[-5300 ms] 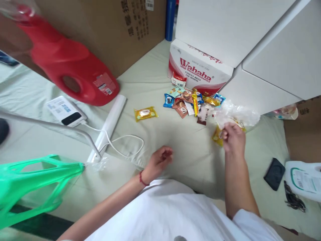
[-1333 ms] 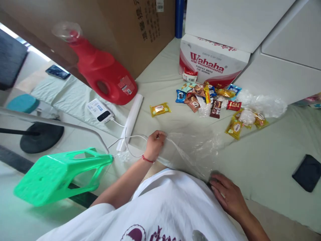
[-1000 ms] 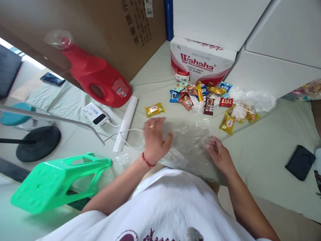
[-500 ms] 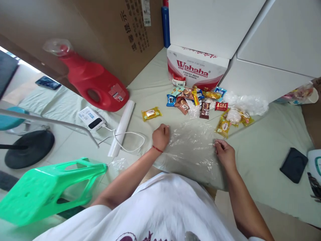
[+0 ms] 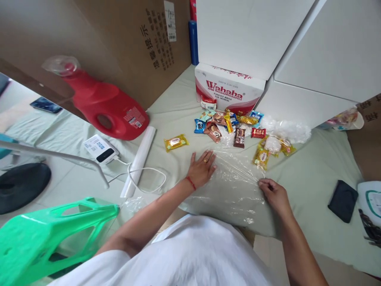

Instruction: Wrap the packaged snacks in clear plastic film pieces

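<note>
A clear plastic bag (image 5: 232,186) lies spread flat on the pale green cloth (image 5: 312,174) in front of me. My left hand (image 5: 201,170) rests flat on the bag's left edge, fingers stretched out, a ring on one finger. My right hand (image 5: 275,195) is at the bag's right edge, its fingertips pinched on the plastic. Just beyond the bag lies a heap of wrapped snacks (image 5: 230,125), with one yellow packet (image 5: 176,142) apart to the left.
A Wahaha carton (image 5: 229,87) and white boxes (image 5: 268,43) stand behind the snacks. A red detergent jug (image 5: 104,107), a power bank (image 5: 99,148) with its cable, and a white roll (image 5: 139,159) lie left. Green stool (image 5: 50,234) near left; black pouch (image 5: 342,200) right.
My left hand has gone from a fist to flat on the bag. My right hand has slid slightly nearer along the bag's right edge. The bag lies smoother.
</note>
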Demonstrator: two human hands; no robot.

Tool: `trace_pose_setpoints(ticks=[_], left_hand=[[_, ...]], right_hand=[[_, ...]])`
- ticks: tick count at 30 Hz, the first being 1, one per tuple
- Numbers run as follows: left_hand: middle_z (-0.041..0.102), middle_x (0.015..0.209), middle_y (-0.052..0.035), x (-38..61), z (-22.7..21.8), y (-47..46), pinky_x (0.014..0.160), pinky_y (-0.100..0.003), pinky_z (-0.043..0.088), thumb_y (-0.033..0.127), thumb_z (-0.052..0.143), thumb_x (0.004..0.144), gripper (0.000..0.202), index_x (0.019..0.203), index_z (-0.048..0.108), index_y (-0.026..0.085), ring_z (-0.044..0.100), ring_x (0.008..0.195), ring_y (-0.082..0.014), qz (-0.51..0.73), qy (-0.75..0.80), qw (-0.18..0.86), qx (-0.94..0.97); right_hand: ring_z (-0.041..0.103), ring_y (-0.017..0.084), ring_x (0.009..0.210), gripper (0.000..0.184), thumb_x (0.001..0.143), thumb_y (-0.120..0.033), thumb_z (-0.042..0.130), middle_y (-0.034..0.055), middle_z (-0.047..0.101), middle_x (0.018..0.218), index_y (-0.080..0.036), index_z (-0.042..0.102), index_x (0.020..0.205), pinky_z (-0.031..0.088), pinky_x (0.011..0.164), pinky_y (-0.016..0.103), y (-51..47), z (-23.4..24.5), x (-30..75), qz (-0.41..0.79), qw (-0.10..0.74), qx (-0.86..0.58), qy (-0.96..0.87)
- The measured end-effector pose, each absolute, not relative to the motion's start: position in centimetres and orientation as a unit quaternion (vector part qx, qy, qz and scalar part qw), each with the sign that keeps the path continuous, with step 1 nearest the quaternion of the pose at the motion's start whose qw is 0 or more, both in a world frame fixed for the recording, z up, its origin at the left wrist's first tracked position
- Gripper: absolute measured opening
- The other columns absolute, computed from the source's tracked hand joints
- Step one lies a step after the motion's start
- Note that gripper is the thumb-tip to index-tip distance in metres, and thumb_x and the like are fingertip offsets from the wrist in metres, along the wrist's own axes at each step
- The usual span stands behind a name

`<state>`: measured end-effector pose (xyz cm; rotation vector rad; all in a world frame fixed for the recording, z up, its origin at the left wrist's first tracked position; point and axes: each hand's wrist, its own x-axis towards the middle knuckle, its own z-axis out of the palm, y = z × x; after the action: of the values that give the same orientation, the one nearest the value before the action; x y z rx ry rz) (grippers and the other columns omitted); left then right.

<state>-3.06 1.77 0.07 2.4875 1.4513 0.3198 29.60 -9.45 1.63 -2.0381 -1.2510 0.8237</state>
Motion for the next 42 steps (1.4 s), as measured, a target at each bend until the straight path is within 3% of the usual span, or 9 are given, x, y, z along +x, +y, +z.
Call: trace_pose_setpoints(ticks=[6,11,14,18,21,27,32,39,42], left_hand=[[0.035,0.169,-0.0145,-3.2,0.2,-0.1,0.127,-0.07,0.008,0.042,0.032,0.108,0.057,0.161,0.042,0.022,0.034,0.157,-0.0301,0.099,0.537,0.115,0.83],[0.035,0.17,-0.0131,-3.2,0.1,-0.8,0.126,-0.073,0.01,0.045,0.031,0.108,0.058,0.161,0.042,0.022,0.033,0.158,-0.0309,0.093,0.547,0.108,0.825],[0.035,0.17,-0.0124,-3.5,0.0,-0.8,0.126,-0.073,0.01,0.046,0.03,0.109,0.059,0.161,0.04,0.022,0.032,0.158,-0.0297,0.088,0.541,0.11,0.829],[0.033,0.171,-0.0102,-3.7,-0.1,-0.8,0.126,-0.073,0.011,0.046,0.029,0.108,0.06,0.163,0.037,0.022,0.03,0.159,-0.0294,0.085,0.541,0.103,0.83],[0.032,0.171,-0.0085,-3.7,-0.3,-0.7,0.127,-0.073,0.013,0.048,0.028,0.108,0.06,0.163,0.037,0.024,0.028,0.16,-0.0297,0.078,0.541,0.092,0.832],[0.034,0.171,-0.0078,-3.7,-0.1,-0.8,0.127,-0.072,0.014,0.046,0.026,0.109,0.059,0.163,0.038,0.025,0.028,0.16,-0.0296,0.084,0.543,0.083,0.831],[0.038,0.169,-0.0061,-4.0,0.1,-0.7,0.128,-0.067,0.015,0.04,0.023,0.11,0.056,0.162,0.039,0.028,0.032,0.159,-0.0262,0.092,0.541,0.088,0.831],[0.036,0.17,-0.0063,-5.6,-0.1,-0.2,0.128,-0.069,0.012,0.043,0.029,0.109,0.055,0.161,0.041,0.029,0.033,0.158,-0.0272,0.093,0.535,0.085,0.836],[0.035,0.17,-0.0057,-6.0,-0.2,0.0,0.128,-0.069,0.012,0.045,0.028,0.11,0.056,0.161,0.04,0.029,0.033,0.158,-0.0264,0.092,0.531,0.085,0.838]], right_hand=[[0.066,0.021,0.081,0.047,0.093,-0.06,0.055,0.0098,0.075,0.096,-0.019,0.078,0.095,0.051,0.08,0.032,-1.5,6.4,28.5,0.076,0.349,-0.77,-0.528],[0.069,0.032,0.095,0.039,0.091,-0.048,0.062,0.0212,0.075,0.101,-0.012,0.077,0.098,0.049,0.085,0.04,10.5,5.4,23.4,0.171,0.125,-0.815,-0.54],[0.069,0.032,0.092,0.04,0.084,-0.045,0.071,0.0234,0.075,0.104,-0.009,0.076,0.101,0.048,0.08,0.039,13.5,4.6,22.6,0.18,0.103,-0.831,-0.516],[0.063,0.024,0.074,0.037,0.085,-0.044,0.065,0.012,0.073,0.083,-0.011,0.078,0.097,0.045,0.07,0.033,11.5,5.5,24.7,0.165,0.203,-0.803,-0.536],[0.06,0.023,0.078,0.044,0.091,-0.048,0.058,0.0088,0.067,0.087,-0.014,0.079,0.109,0.046,0.071,0.033,6.5,6.4,25.0,0.049,0.282,-0.735,-0.615],[0.063,0.025,0.089,0.046,0.103,-0.04,0.049,0.0135,0.065,0.107,-0.017,0.066,0.139,0.056,0.077,0.036,-4.5,3.1,19.1,0.072,0.135,-0.557,-0.816],[0.062,0.027,0.121,0.047,0.105,-0.041,0.051,0.019,0.051,0.143,-0.019,0.06,0.145,0.058,0.1,0.042,-6.8,0.3,18.3,0.13,0.181,-0.55,-0.805],[0.07,0.024,0.11,0.04,0.106,-0.039,0.049,0.0105,0.059,0.143,-0.03,0.065,0.142,0.063,0.088,0.041,-5.2,0.9,21.4,0.169,0.131,-0.568,-0.795],[0.07,0.024,0.106,0.036,0.105,-0.043,0.051,0.009,0.067,0.133,-0.028,0.074,0.128,0.061,0.087,0.039,-2.6,3.3,22.0,0.191,0.12,-0.564,-0.795]])
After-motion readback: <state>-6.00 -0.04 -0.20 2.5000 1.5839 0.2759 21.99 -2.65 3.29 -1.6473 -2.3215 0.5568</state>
